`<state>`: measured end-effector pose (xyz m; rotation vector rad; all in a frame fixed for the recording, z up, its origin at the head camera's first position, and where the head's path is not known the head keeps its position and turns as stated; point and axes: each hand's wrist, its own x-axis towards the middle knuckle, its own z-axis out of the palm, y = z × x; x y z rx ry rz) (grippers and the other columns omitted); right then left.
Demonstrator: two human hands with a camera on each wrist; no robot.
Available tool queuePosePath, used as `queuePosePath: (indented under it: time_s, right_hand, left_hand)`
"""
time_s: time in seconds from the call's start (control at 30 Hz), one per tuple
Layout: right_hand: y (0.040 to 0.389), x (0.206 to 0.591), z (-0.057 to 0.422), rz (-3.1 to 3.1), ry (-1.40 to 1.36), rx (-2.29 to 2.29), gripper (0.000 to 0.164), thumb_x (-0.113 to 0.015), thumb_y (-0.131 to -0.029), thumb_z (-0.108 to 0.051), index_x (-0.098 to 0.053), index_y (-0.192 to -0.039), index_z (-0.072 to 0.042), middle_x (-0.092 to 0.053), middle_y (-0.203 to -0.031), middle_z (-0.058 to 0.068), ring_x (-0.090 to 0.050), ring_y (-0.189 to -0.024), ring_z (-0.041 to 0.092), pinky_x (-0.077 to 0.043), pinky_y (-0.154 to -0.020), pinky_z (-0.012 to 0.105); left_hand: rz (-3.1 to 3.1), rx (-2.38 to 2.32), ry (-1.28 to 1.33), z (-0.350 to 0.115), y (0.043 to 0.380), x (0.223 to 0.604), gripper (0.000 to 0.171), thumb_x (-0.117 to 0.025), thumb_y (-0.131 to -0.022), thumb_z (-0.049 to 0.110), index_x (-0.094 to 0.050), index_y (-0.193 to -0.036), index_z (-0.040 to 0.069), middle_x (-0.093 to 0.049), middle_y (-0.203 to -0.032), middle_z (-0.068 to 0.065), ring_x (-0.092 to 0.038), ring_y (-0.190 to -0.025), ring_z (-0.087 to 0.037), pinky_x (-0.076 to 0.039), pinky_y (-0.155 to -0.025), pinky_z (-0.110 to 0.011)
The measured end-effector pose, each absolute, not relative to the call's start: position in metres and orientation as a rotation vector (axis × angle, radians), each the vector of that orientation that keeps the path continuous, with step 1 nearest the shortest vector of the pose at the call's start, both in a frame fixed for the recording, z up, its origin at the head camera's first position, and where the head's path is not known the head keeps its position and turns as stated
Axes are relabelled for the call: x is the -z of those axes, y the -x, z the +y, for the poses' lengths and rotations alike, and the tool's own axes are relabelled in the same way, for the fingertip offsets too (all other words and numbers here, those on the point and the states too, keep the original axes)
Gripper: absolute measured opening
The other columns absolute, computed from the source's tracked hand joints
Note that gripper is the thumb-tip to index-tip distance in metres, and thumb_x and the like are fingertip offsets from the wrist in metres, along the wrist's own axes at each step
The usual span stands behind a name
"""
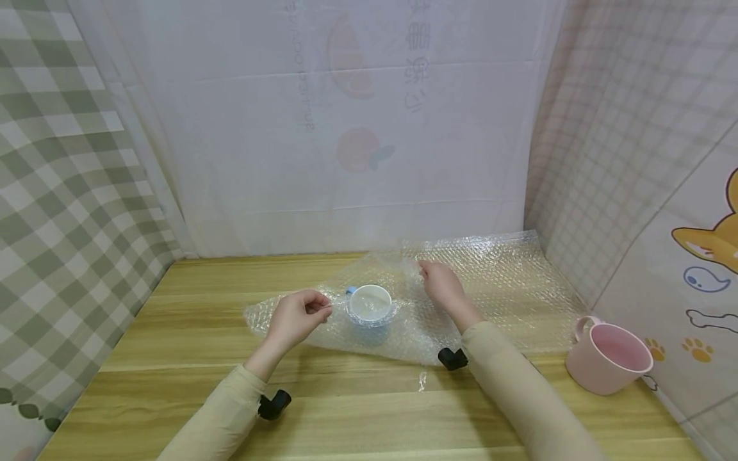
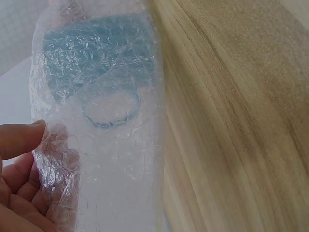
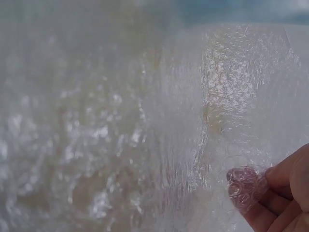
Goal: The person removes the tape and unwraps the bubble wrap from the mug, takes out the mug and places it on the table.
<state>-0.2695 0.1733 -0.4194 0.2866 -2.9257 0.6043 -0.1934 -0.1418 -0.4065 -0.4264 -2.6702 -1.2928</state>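
Note:
A light blue mug (image 1: 370, 303) with a white inside stands upright on the table, a sheet of bubble wrap (image 1: 403, 320) raised around it. Its blue handle (image 1: 350, 290) points to the left. To the left of the mug, my left hand (image 1: 296, 318) pinches the wrap's edge between thumb and fingers. My right hand (image 1: 442, 285) pinches another edge of the wrap beyond the mug to the right. In the left wrist view the blue side of the mug (image 2: 101, 53) shows through the film. Bunched film sits between the right fingertips (image 3: 270, 174).
A second flat stretch of bubble wrap (image 1: 496, 288) lies at the back right. A pink mug (image 1: 608, 358) stands at the right edge of the wooden table (image 1: 357, 410). A small strip of clear tape (image 1: 422, 381) lies in front. Fabric sheets hang behind and on both sides.

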Motion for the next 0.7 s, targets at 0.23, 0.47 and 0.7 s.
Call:
queuePosePath:
  time_s: [0.23,0.47,0.7]
  right_hand:
    - [0.27,0.421,0.176,-3.054,-0.309,-0.632,0.051,-0.048,-0.101,-0.005,-0.033,-0.147,0.011,-0.047,-0.142,0.029,-0.046,-0.13,0.045,-0.036,-0.108,0.053]
    - [0.265,0.419,0.179,-3.149,-0.374,-0.738,0.072,-0.055,-0.099,-0.015,-0.014,-0.152,0.011,-0.044,-0.142,0.033,-0.06,-0.098,0.04,-0.037,-0.106,0.055]
    - [0.256,0.41,0.183,-3.144,-0.412,-0.718,0.072,-0.057,-0.1,-0.022,-0.02,-0.15,0.013,-0.031,-0.151,0.033,-0.039,-0.133,0.048,-0.026,-0.113,0.056]
  left_hand:
    - [-2.651,1.299,0.439,-0.142,0.193,0.407,0.007,-0.078,-0.085,0.01,-0.073,-0.09,0.008,-0.069,-0.077,0.004,-0.063,-0.065,-0.008,-0.053,-0.064,-0.031]
    - [-2.634,1.306,0.456,-0.143,0.192,0.406,0.008,-0.078,-0.085,0.009,-0.073,-0.091,0.007,-0.07,-0.078,0.003,-0.064,-0.066,-0.009,-0.054,-0.064,-0.029]
    - [-2.6,1.338,0.485,-0.144,0.191,0.407,0.009,-0.078,-0.085,0.008,-0.073,-0.091,0.006,-0.07,-0.079,0.002,-0.065,-0.068,-0.01,-0.054,-0.065,-0.028]
